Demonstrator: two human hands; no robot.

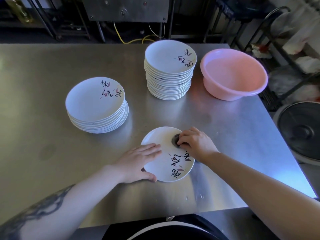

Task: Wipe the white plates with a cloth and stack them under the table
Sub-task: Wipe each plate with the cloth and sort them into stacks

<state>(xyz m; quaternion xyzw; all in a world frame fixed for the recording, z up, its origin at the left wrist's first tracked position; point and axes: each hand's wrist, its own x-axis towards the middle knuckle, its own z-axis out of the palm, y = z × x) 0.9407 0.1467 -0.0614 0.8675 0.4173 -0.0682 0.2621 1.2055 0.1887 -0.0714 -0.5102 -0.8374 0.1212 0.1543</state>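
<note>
Head view: our flat left hand (138,160) steadies the plate (168,154) while our right hand (194,143) grips the cloth (175,139), so hard rubbing could skid the plate off the table (43,135) edge nearest it.

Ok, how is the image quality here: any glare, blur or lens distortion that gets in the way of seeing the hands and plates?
Head view: wide-angle bowing bends the steel table edges; soft glare on the metal near the pink basin; background dim and bluish; slight overall softness, yet the left hand, the right hand on the dark cloth, and the plate read clearly.
</note>
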